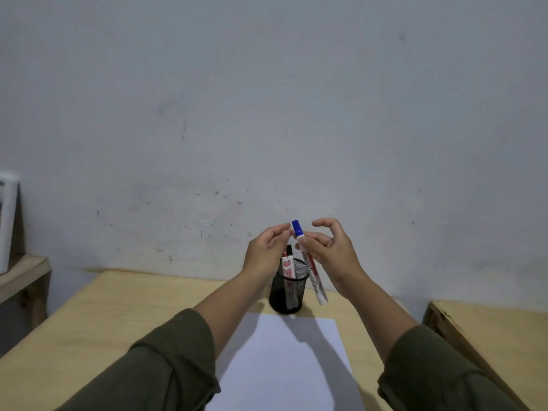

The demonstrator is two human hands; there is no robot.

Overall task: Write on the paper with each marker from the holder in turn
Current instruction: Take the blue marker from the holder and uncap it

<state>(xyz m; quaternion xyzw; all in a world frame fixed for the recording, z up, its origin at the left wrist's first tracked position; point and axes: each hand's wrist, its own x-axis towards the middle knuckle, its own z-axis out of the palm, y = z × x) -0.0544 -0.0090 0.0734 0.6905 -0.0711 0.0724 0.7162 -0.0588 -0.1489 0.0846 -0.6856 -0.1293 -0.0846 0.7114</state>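
Blue marker (310,266): capped, held upright above the holder (287,287), paper (284,366) blank below. Right hand (329,253) clamped on barrel; left hand (267,247) pinching toward the cap, contact unclear. Advice: steady barrel, pull cap straight off.

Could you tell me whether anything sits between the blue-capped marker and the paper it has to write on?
Only its own blue cap, still on. The marker hangs in the right hand above the bare paper.
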